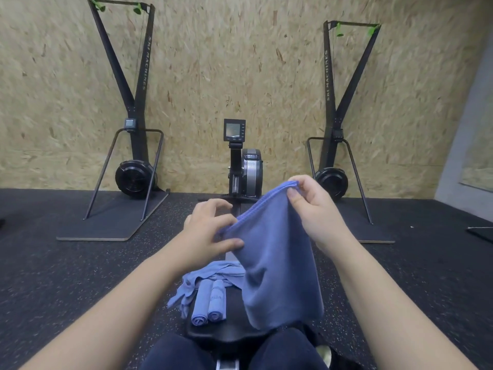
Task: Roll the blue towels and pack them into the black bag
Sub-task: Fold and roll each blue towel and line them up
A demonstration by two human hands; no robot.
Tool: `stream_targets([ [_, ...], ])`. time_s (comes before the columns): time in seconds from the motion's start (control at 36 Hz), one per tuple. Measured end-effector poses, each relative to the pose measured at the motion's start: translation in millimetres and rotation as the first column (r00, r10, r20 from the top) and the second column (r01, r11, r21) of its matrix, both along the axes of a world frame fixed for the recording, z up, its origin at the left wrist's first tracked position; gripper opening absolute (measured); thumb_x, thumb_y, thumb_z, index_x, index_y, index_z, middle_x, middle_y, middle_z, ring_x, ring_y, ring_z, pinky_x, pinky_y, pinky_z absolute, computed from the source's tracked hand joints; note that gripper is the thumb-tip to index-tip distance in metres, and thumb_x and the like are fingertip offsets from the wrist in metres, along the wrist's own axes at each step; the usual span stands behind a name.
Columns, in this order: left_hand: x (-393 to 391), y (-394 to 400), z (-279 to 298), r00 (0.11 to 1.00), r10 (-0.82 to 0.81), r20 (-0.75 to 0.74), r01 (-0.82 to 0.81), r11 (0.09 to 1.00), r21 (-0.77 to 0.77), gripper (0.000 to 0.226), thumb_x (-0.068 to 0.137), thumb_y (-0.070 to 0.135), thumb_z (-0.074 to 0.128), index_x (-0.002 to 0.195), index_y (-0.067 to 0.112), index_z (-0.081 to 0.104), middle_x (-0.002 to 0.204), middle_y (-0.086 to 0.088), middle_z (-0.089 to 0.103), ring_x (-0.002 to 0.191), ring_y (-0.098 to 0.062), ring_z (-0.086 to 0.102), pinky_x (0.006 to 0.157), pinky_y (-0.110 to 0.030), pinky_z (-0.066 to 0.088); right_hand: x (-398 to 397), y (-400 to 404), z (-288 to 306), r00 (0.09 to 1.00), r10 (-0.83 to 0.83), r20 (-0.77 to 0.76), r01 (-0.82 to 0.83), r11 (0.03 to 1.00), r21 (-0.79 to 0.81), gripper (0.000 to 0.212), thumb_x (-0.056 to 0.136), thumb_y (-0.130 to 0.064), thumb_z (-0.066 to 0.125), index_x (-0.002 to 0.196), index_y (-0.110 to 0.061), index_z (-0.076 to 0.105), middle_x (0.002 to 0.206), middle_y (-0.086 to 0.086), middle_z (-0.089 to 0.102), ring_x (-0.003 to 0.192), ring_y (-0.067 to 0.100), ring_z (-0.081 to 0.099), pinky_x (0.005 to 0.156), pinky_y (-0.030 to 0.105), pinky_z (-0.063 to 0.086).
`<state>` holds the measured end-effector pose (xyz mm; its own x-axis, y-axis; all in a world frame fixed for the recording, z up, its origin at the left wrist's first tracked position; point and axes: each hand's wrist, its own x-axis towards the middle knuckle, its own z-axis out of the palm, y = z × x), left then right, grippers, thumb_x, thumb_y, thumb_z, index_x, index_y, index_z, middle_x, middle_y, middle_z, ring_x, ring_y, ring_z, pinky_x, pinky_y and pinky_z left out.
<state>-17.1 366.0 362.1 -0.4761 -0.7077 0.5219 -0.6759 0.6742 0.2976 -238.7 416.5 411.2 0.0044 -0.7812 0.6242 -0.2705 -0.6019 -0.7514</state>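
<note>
A: Starting at the left. What is your left hand (210,231) doing?

B: You're pinching the towel's hemmed top edge between thumb and fingers, other fingertips curled loosely above it. That hand is sitting lower than the other, so the edge is slanting up to the right.

A: And the blue towel (277,263) itself?

B: It's hanging in the air between your hands, draping down toward the black seat (229,335) at your knees. Likely you're stretching the edge flat so it can be folded or rolled evenly.

A: The right hand (312,209)?

B: It's pinching the higher corner, thumb in front, fingers bunched behind the hem.

A: What's lying below?

B: Two rolled towels (208,303) are resting side by side near the seat's left edge, touching each other; just left of them and behind, a loose crumpled towel (197,279) is spilling over that edge. The rolls seem parked there for packing.

A: The black bag?

B: Not showing in this view. Finding it comes later.

A: Obstacles?

B: The hanging towel is covering the seat's right side. Ahead, the rower monitor (234,130) is standing well apart, with a ski machine (133,102) at either side against the wall.
</note>
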Motion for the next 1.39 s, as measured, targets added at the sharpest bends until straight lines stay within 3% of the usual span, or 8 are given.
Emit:
stream_targets([
  [0.11, 5.9, -2.4, 0.1, 0.988, 0.03, 0.154, -0.034, 0.999, 0.026, 0.07, 0.061, 0.081, 0.033, 0.1, 0.03, 0.061, 0.144, 0.009, 0.03, 0.133, -0.01, 0.016, 0.106, -0.042, 0.022, -12.7, -2.3, 1.9, 0.998, -0.001, 0.062, 0.001, 1.0, 0.001, 0.022, 0.1, -0.006, 0.044, 0.089, -0.021, 0.055, 0.085, -0.007, 0.06, 0.081, 0.005, 0.054, 0.079, 0.025, 0.043],
  [0.31, 19.8, -3.3, 28.1, 0.996, 0.016, 0.087, -0.012, 0.999, -0.048, 0.041, 0.074, 0.071, 0.038, 0.099, 0.04, 0.046, 0.131, -0.002, 0.041, 0.125, -0.02, 0.033, 0.104, -0.057, 0.033, -34.1, -10.0, -6.6, 0.987, -0.128, -0.096, 0.14, 0.981, 0.136, 0.024, 0.101, -0.017, 0.045, 0.085, -0.031, 0.057, 0.092, -0.001, 0.065, 0.085, 0.016, 0.058, 0.082, 0.042, 0.046],
  [0.44, 25.5, 1.6, 47.1, 0.999, -0.025, 0.041, 0.034, 0.973, -0.228, 0.04, 0.082, 0.055, 0.049, 0.089, 0.018, 0.062, 0.12, -0.002, 0.042, 0.112, -0.025, 0.045, 0.099, -0.043, 0.038, -24.7, -4.5, -12.6, 0.885, -0.407, -0.224, 0.385, 0.913, -0.136, 0.008, 0.1, -0.019, 0.044, 0.097, -0.021, 0.05, 0.092, 0.0, 0.063, 0.085, 0.019, 0.054, 0.066, 0.027, 0.035],
  [0.72, 20.8, -5.4, 27.6, 1.0, -0.014, -0.007, 0.014, 1.0, 0.005, 0.017, 0.086, 0.029, 0.068, 0.092, 0.018, 0.057, 0.085, 0.012, 0.053, 0.078, -0.005, 0.05, 0.069, -0.027, 0.036, -15.9, -29.9, -46.6, 0.921, -0.331, -0.205, 0.365, 0.918, 0.156, 0.009, 0.101, -0.025, 0.04, 0.098, -0.025, 0.048, 0.063, 0.006, 0.066, 0.048, 0.013, 0.061, 0.063, 0.035, 0.054],
  [0.97, 11.0, -33.2, -36.2, 0.977, 0.075, -0.198, -0.05, 0.99, 0.13, 0.025, 0.088, 0.015, 0.063, 0.083, 0.03, 0.044, 0.068, 0.006, 0.058, 0.053, -0.007, 0.04, 0.055, -0.028, 0.035, -15.3, -62.4, -109.5, 0.968, -0.243, -0.062, 0.25, 0.924, 0.287, 0.018, 0.102, -0.018, 0.039, 0.092, -0.033, 0.044, 0.094, -0.006, 0.06, 0.075, 0.01, 0.068, 0.085, 0.042, 0.055],
  [1.11, 3.3, -51.2, -72.2, 0.945, 0.142, -0.294, -0.07, 0.968, 0.24, 0.044, 0.089, 0.014, 0.061, 0.124, 0.04, 0.051, 0.089, 0.022, 0.066, 0.067, 0.006, 0.056, 0.066, -0.016, 0.043, -23.0, -79.6, -144.8, 0.976, -0.209, -0.069, 0.22, 0.915, 0.339, 0.018, 0.097, -0.017, 0.051, 0.097, -0.033, 0.045, 0.101, -0.005, 0.065, 0.089, 0.006, 0.065, 0.087, 0.03, 0.051],
  [1.19, -0.4, -67.0, -93.7, 0.919, 0.179, -0.351, -0.065, 0.948, 0.312, 0.038, 0.089, 0.008, 0.062, 0.104, 0.043, 0.062, 0.084, 0.027, 0.067, 0.076, 0.014, 0.058, 0.075, -0.014, 0.044, -26.1, -91.2, -163.1, 0.975, -0.21, -0.075, 0.222, 0.895, 0.386, 0.029, 0.091, -0.008, 0.061, 0.104, -0.029, 0.046, 0.099, -0.011, 0.064, 0.086, -0.002, 0.062, 0.077, 0.01, 0.045],
  [1.39, -14.4, -97.7, -148.5, 0.838, 0.218, -0.5, 0.074, 0.863, 0.5, 0.036, 0.093, 0.005, 0.056, 0.079, 0.037, 0.063, 0.07, 0.02, 0.062, 0.067, -0.004, 0.055, 0.073, -0.038, 0.052, -29.9, -120.8, -204.3, 0.914, -0.305, -0.266, 0.388, 0.847, 0.363, 0.013, 0.091, -0.013, 0.06, 0.094, -0.024, 0.063, 0.085, -0.012, 0.066, 0.081, 0.01, 0.06, 0.068, 0.014, 0.042],
])
